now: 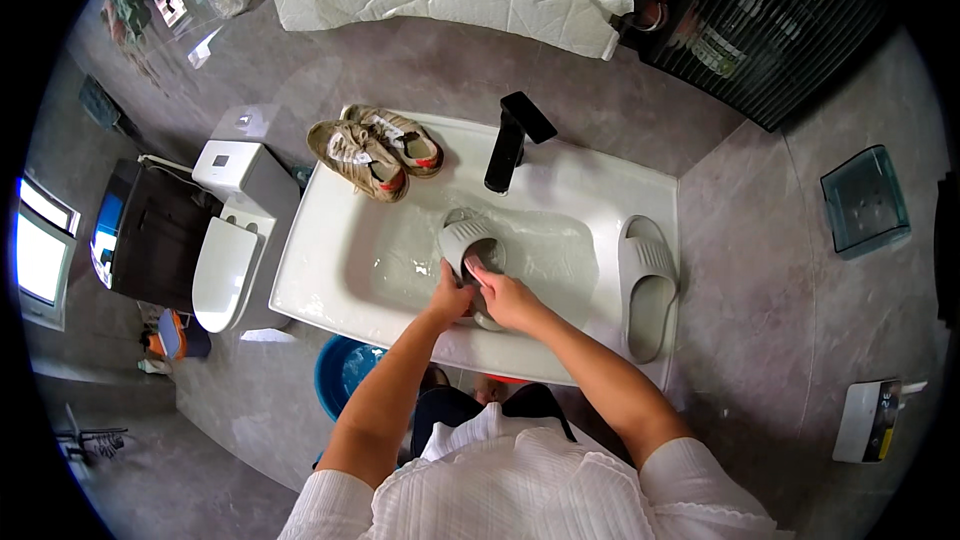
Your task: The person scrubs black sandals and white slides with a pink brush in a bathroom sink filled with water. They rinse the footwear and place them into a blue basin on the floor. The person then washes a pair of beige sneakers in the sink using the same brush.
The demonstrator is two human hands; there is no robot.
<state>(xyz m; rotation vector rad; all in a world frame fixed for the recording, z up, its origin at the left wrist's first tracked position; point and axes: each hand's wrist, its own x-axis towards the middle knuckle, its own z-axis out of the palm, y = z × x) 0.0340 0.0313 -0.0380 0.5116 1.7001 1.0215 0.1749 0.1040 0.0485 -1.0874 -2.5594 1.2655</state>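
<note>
The left hand [450, 296] has its fingers clamped on the near edge of a light-grey slide slipper [464, 234], tilted in shallow water in a white washbasin [312, 275]. The right hand [508, 301] reaches to the slide's opening from 5 o'clock; whether its fingers grip anything, I cannot tell. Outward from there: black faucet [505, 152] at 1 o'clock, tan sneakers [365, 152] on the rim at 10, the matching slide [648, 290] on the rim between 3 and 4, blue tub [325, 386] at 7, white toilet [226, 270] at 9.
</note>
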